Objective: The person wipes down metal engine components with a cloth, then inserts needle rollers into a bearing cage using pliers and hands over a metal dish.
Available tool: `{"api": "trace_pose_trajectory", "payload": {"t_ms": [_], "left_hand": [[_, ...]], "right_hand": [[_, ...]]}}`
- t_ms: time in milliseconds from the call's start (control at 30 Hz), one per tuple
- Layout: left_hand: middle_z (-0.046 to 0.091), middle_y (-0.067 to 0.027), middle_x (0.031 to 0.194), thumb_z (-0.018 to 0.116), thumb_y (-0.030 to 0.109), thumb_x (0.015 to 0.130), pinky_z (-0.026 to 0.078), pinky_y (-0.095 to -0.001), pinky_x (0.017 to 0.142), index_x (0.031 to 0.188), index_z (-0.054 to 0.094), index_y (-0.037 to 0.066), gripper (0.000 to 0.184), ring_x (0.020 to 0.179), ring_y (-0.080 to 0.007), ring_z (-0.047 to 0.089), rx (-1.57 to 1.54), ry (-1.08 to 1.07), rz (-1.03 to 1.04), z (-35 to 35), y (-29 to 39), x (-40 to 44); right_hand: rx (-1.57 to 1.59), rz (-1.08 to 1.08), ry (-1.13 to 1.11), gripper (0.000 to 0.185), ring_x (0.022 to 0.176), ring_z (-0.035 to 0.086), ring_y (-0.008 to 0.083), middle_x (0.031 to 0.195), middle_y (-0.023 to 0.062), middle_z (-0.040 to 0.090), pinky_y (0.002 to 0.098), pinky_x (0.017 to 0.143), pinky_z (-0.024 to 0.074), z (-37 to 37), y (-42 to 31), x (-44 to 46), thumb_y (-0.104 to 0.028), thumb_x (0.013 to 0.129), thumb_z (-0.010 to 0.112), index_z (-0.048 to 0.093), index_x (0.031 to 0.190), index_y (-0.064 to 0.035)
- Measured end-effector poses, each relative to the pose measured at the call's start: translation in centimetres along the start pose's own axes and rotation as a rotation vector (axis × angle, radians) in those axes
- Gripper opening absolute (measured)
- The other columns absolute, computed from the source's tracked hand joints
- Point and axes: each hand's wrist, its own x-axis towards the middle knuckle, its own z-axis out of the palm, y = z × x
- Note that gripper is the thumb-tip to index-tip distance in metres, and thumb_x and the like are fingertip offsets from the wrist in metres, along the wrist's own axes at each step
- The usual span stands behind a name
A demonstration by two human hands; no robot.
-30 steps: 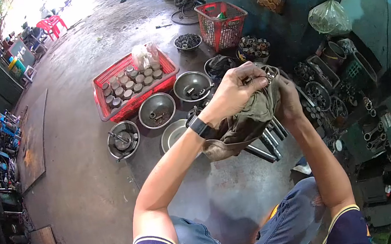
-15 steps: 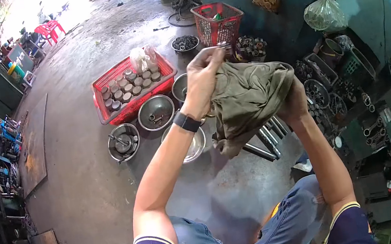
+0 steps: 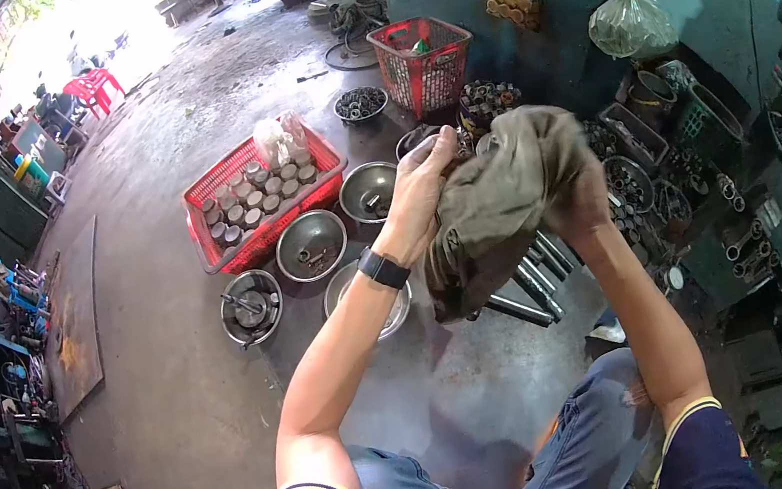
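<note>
A crumpled olive-green cloth (image 3: pixel 505 192) hangs between my two hands, above the floor and in front of my knees. My left hand (image 3: pixel 419 198) is closed at its left edge, with the thumb up and a dark band on the wrist. At the cloth's right side is my right hand (image 3: pixel 584 197), closed on it, its fingers partly covered by the folds and blurred. Whether a smaller part sits inside the cloth cannot be seen. Below it, several shiny metal rods (image 3: pixel 537 285) lie on the floor.
A red basket (image 3: pixel 339 163) holds several round metal parts. Metal bowls (image 3: pixel 312 246) with small parts stand beside it. Farther back is a taller red basket (image 3: pixel 425 62). Trays of parts (image 3: pixel 633 137) line the right wall; a plastic bag (image 3: pixel 631 21) hangs above them.
The cloth has shifted and its folds have changed, its top now rising higher toward the right. My left hand has lowered slightly; the small metal piece above its fingertips no longer shows clearly.
</note>
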Motion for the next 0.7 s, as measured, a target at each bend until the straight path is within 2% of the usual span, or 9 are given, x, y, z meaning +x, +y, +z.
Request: {"api": "trace_pose_trajectory", "payload": {"t_ms": [67, 100, 200, 300, 333, 467, 600, 633, 700], "left_hand": [[0.058, -0.0022, 0.077, 0.054, 0.039, 0.091, 0.045, -0.0229, 0.066, 0.088, 0.059, 0.003, 0.036, 0.069, -0.0076, 0.053, 0.023, 0.032, -0.05, 0.3, -0.1, -0.3], [0.058, -0.0022, 0.077, 0.054, 0.039, 0.091, 0.045, -0.0229, 0.066, 0.088, 0.059, 0.003, 0.036, 0.069, -0.0076, 0.053, 0.024, 0.034, -0.05, 0.1, -0.3, -0.2], [0.062, -0.0025, 0.088, 0.054, 0.038, 0.091, 0.047, -0.022, 0.07, 0.097, 0.06, 0.002, 0.037, 0.078, -0.0077, 0.057, 0.048, 0.039, -0.14, -0.2, -0.9, -0.3], [0.062, -0.0021, 0.091, 0.055, 0.034, 0.092, 0.046, -0.0222, 0.072, 0.103, 0.06, 0.002, 0.034, 0.081, -0.0072, 0.057, 0.256, -0.02, 0.021, 0.0, -1.3, -0.2], [0.062, -0.0021, 0.091, 0.055, 0.034, 0.092, 0.046, -0.0222, 0.072, 0.103, 0.06, 0.002, 0.034, 0.081, -0.0072, 0.057, 0.256, -0.02, 0.019, 0.1, -1.3, -0.2], [0.063, -0.0079, 0.101, 0.061, -0.002, 0.076, 0.045, -0.0271, 0.079, 0.112, 0.058, 0.002, 0.036, 0.088, -0.0134, 0.058, 0.969, -0.157, 0.545, 0.3, -0.6, -0.4], [0.062, -0.0066, 0.104, 0.06, 0.0, 0.08, 0.044, -0.0251, 0.077, 0.112, 0.059, 0.001, 0.032, 0.088, -0.0123, 0.057, 0.929, -0.121, 0.662, 0.5, -1.2, -0.3], [0.062, -0.0066, 0.104, 0.06, 0.0, 0.08, 0.044, -0.0251, 0.077, 0.112, 0.059, 0.001, 0.032, 0.088, -0.0123, 0.057, 0.927, -0.119, 0.665, 0.0, -1.6, -0.1], [0.062, -0.0043, 0.102, 0.057, 0.011, 0.089, 0.044, -0.0227, 0.078, 0.112, 0.058, -0.002, 0.027, 0.089, -0.0083, 0.055, 0.426, -0.104, 0.311, -0.7, -2.0, 0.3]], "right_hand": [[-0.505, -0.115, 0.033, 0.03, 0.09, 0.058, 0.0139, 0.099, 0.0062, 0.06, 0.0285, 0.084, 0.0455, 0.1, 0.3, -0.2, -0.016, 0.088, 0.054, 0.052, 0.113, -0.0001], [-0.504, -0.114, 0.033, 0.03, 0.09, 0.058, 0.0139, 0.099, 0.0062, 0.06, 0.0285, 0.084, 0.0455, 0.3, 0.6, -0.4, -0.016, 0.088, 0.054, 0.052, 0.113, -0.0001], [-1.247, -0.551, -0.19, 0.045, 0.093, 0.06, 0.0154, 0.104, 0.0101, 0.061, 0.0277, 0.083, 0.0467, 0.2, 1.3, -1.4, 0.004, 0.075, 0.058, 0.047, 0.119, 0.0038], [-1.139, -0.409, -0.118, 0.04, 0.094, 0.06, 0.0173, 0.102, 0.0097, 0.062, 0.0282, 0.083, 0.0467, 0.8, 1.5, -1.3, 0.004, 0.077, 0.056, 0.048, 0.116, 0.0041], [-0.886, -0.311, -0.094, 0.036, 0.092, 0.061, 0.0169, 0.102, 0.0077, 0.062, 0.0271, 0.083, 0.047, 0.2, 1.9, -0.9, 0.002, 0.079, 0.057, 0.051, 0.114, 0.0034], [-0.405, 0.051, 0.014, 0.034, 0.09, 0.059, 0.0108, 0.104, 0.0066, 0.061, 0.0244, 0.081, 0.0473, -1.1, 1.2, -0.4, -0.003, 0.081, 0.063, 0.053, 0.113, 0.0009], [-0.248, 0.047, 0.028, 0.033, 0.09, 0.059, 0.0105, 0.101, 0.0057, 0.061, 0.0242, 0.081, 0.0473, -1.4, 1.6, 0.1, 0.0, 0.08, 0.062, 0.053, 0.112, 0.001], [-0.433, -0.036, 0.051, 0.033, 0.09, 0.059, 0.0106, 0.1, 0.0051, 0.061, 0.0242, 0.081, 0.0469, -0.5, 1.1, -0.2, 0.001, 0.079, 0.062, 0.054, 0.111, 0.0012], [-0.615, -0.121, 0.072, 0.032, 0.091, 0.059, 0.0106, 0.098, 0.0044, 0.06, 0.0241, 0.082, 0.0466, 0.2, 1.3, -0.5, 0.003, 0.078, 0.061, 0.054, 0.11, 0.0013]]}}
